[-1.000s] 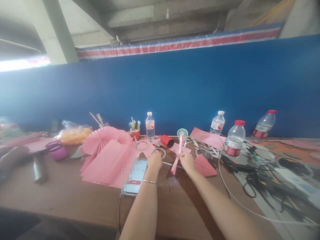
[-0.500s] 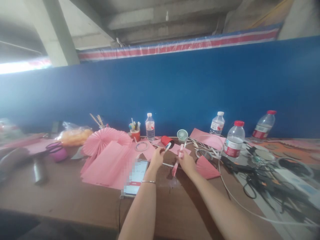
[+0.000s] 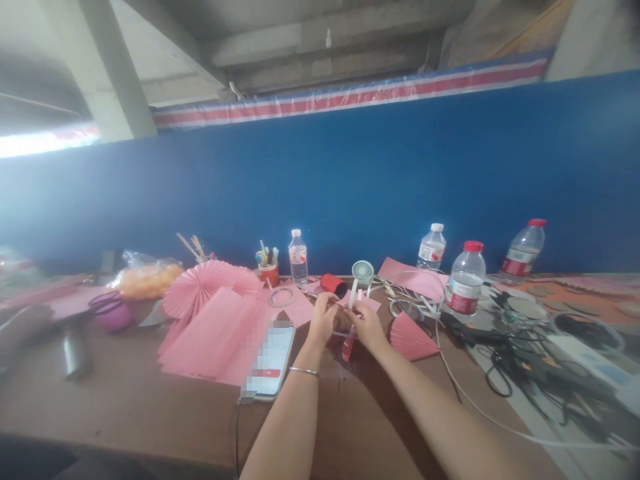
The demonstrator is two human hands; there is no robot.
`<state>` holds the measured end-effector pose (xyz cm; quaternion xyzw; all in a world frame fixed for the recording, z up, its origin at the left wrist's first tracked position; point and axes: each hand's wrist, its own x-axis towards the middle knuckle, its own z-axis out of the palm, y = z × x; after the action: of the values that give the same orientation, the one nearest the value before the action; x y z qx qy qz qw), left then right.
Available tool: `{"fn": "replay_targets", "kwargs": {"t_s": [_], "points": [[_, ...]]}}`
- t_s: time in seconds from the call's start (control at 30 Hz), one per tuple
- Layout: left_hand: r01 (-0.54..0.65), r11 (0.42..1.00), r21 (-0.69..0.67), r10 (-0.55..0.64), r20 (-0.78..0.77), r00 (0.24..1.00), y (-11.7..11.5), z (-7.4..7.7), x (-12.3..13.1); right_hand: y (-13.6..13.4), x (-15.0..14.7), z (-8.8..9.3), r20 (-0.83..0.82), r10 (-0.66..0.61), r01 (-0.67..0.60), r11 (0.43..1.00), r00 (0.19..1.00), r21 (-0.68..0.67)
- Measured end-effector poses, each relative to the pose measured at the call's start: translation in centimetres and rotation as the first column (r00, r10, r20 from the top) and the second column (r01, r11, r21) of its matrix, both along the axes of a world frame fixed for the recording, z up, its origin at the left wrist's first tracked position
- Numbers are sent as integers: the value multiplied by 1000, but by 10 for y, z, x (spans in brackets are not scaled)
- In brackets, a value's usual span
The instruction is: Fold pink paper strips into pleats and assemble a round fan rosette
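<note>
My right hand (image 3: 366, 324) is closed on a narrow folded pink paper (image 3: 349, 345), whose lower end hangs below the fingers. A thin white strip (image 3: 353, 293) stands up at the fingertips, against the paper. Close by on the left, my left hand (image 3: 324, 319) has its fingers pinched together near the same spot. What lies between those fingertips is too small to make out. Just beyond the hands lies a red cylinder (image 3: 333, 285), with a small pale green fan (image 3: 363, 271) behind. A pleated pink paper fan (image 3: 413, 337) rests right of my right hand.
Pink sheets (image 3: 210, 340) and a pink paper rosette (image 3: 213, 287) lie left, beside a phone (image 3: 270, 360). A water bottle (image 3: 299, 257) and a red cup of pens (image 3: 269, 272) stand behind. More bottles (image 3: 466, 280) and tangled cables (image 3: 525, 360) fill the right.
My left hand has moved right, close to my right hand. The white strip it held now stands upright at the folded pink paper. The red cylinder stays in place.
</note>
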<state>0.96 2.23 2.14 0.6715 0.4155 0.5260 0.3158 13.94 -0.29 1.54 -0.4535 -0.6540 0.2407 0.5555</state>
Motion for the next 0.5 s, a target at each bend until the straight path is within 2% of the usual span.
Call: {"fn": "replay_targets", "kwargs": {"t_s": [0.13,0.23,0.33,0.4,0.5], "points": [[162,972,-169,-105,302,947,-2,3,2,-1,-2,-1,38,93,-96,993,995,69],[308,920,-241,-197,395,897,-7,7,1,-2,-4,-1,70,156,-162,983,985,85],[401,885,-239,-265,449,853,-9,9,0,-3,-5,-1,65,187,-191,979,980,64],[404,887,-225,-275,446,852,-6,6,-1,-3,-5,-1,2,217,-217,975,976,35],[296,935,-197,-219,336,916,1,-1,-3,-2,-6,-1,-230,259,-277,960,938,-49]]}}
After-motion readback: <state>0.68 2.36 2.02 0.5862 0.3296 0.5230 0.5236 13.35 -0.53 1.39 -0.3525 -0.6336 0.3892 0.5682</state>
